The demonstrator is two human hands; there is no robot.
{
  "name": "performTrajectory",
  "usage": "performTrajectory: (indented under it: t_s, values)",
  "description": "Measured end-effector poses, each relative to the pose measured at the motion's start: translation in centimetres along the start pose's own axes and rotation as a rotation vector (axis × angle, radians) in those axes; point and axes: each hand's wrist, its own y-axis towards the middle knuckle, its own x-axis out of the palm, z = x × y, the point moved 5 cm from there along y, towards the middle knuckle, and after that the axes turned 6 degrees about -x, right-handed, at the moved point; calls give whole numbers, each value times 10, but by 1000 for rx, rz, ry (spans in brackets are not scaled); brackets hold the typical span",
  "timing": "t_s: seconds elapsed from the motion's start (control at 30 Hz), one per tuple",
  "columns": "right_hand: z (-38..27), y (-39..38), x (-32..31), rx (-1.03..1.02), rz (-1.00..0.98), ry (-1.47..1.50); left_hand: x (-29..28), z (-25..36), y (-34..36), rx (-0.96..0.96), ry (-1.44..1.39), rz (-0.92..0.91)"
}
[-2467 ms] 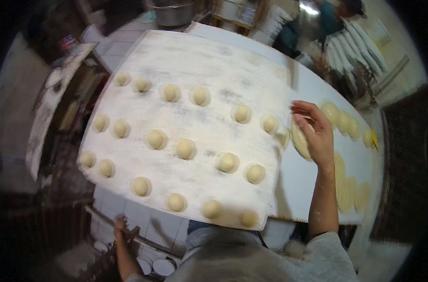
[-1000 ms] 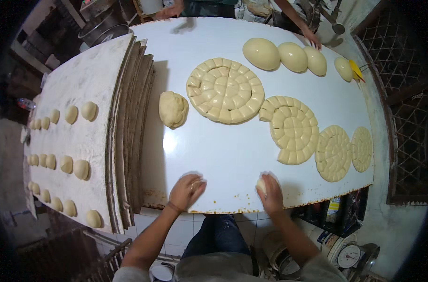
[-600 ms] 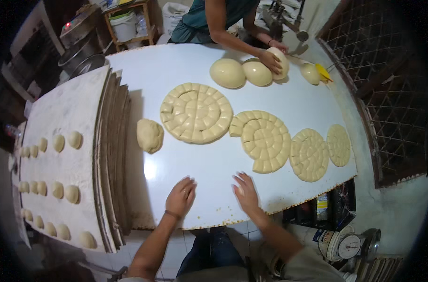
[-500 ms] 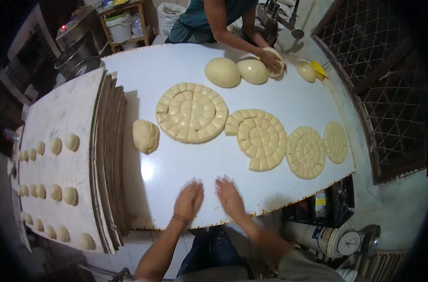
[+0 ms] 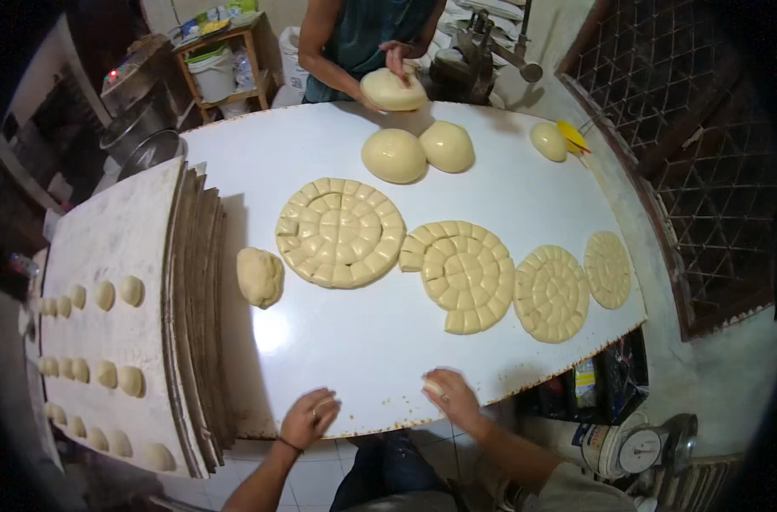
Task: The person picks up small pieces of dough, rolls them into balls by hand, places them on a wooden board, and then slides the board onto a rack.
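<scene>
My left hand (image 5: 312, 418), with a ring on one finger, is curled palm-down at the table's near edge; whatever is under its fingers is hidden. To its right, my right hand (image 5: 453, 398) closes around a small pale piece of dough (image 5: 433, 387), which shows at its fingertips. Beyond my hands lie flat dough rounds scored into rings of small pieces: a large one (image 5: 341, 235), a partly taken-apart one (image 5: 467, 277) and two smaller ones (image 5: 552, 293) (image 5: 608, 270). An uneven lump of dough (image 5: 259, 277) sits at the left.
A stack of boards (image 5: 107, 239) stands left, several dough balls (image 5: 131, 381) on top. Across the table, a co-worker holds a dough mass (image 5: 394, 90) near two smooth mounds (image 5: 394, 156) (image 5: 447, 147). A smaller mound (image 5: 548, 142) lies by a yellow tool (image 5: 573, 136).
My hands have moved apart and nearer the table edge, their fingers now curled. The co-worker has lifted a dough mass off the table and moved left with it. The view has tilted up slightly.
</scene>
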Motion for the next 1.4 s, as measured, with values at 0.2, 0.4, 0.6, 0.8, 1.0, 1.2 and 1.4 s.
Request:
performTrajectory:
  t_s: [0.2, 0.4, 0.6, 0.8, 1.0, 1.2, 1.4]
  values:
    - [-25, 61, 30, -98, 12, -32, 46, 26, 81, -13, 128, 280]
    - [29, 35, -20, -3, -17, -50, 15, 2, 47, -3, 30, 131]
    - [2, 24, 15, -185, -116, 50, 54, 30, 33, 25, 74, 113]
    - [10, 99, 5, -132, -4, -20, 21, 16, 86, -172, 112, 350]
    - [31, 32, 2, -196, -169, 99, 70, -56, -10, -157, -239, 204]
    - [4, 78, 11, -163, -64, 45, 47, 30, 84, -268, -102, 433]
    - [55, 51, -17, -61, -46, 9, 27, 16, 27, -152, 101, 184]
